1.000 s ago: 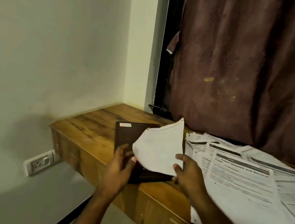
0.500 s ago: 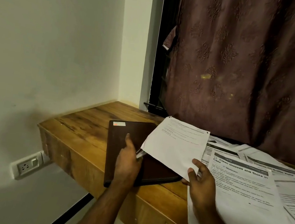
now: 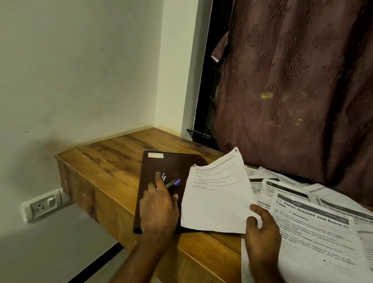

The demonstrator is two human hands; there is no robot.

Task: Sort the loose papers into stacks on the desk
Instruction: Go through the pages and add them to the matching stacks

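My right hand (image 3: 263, 235) pinches the lower right edge of a printed sheet (image 3: 216, 196) and holds it tilted up over the wooden desk (image 3: 112, 162). The sheet's left part overhangs a dark brown folder (image 3: 173, 163) lying near the desk's front edge. My left hand (image 3: 159, 211) rests on that folder, its forefinger straight, and a blue-capped pen (image 3: 173, 183) sticks out between its thumb and fingers. A second small blue-tipped pen (image 3: 163, 176) shows by the fingertip. Loose printed papers (image 3: 314, 239) lie spread and overlapping across the desk's right side, some hanging over the front edge.
A dark red curtain (image 3: 305, 85) hangs behind the desk over a window frame. A white wall meets the desk on the left, with a power socket (image 3: 42, 206) below the desk's left end. Bare wood shows at the desk's far left corner.
My right hand has lifted the sheet and swung it right, uncovering more of the folder. My left hand slid forward on the folder, and the blue-capped pens came into view.
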